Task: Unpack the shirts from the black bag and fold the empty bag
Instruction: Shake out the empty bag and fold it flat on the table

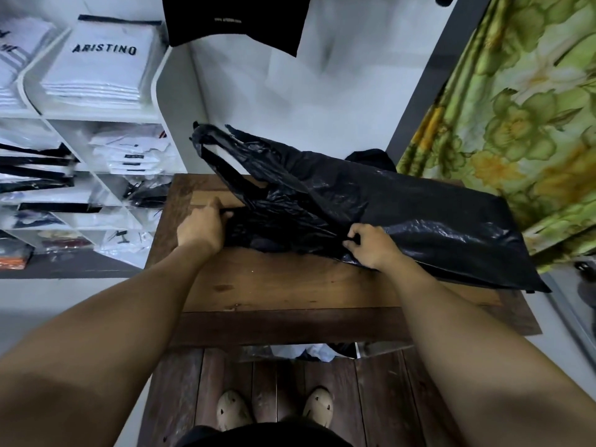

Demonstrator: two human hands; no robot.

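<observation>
The fingers (225, 215) of the left hand (201, 227) were curled together round the near lip of a crinkled black plastic carrier bag (403, 214), their tips sunk into the dark folds at its mouth so that only the knuckles and one fingertip showed. The thumb and forefinger (350, 244) of the right hand (371, 245) were closed in a pinch on a ridge of the same plastic a little farther along, the other fingers folded in behind them. Between the two hands the mouth of the black plastic carrier bag was bunched and creased, and what lay inside could not be made out. The bag lay across a brown wooden table (274, 285), its long squared body stretching off to the right past the table's edge, while its two looped handles (213, 146) reached up and to the left beyond the far edge. Both bare forearms came in from the bottom corners. To the left stood a white shelving unit (174, 101) stacked with folded, plastic-wrapped garments and a white pack printed ARISTINO (103, 59). A green flowered curtain (516, 108) hung on the right, and a black garment (235, 21) hung at the top. Below the table, a pair of beige shoes (232, 411) stood on dark floor planks.
</observation>
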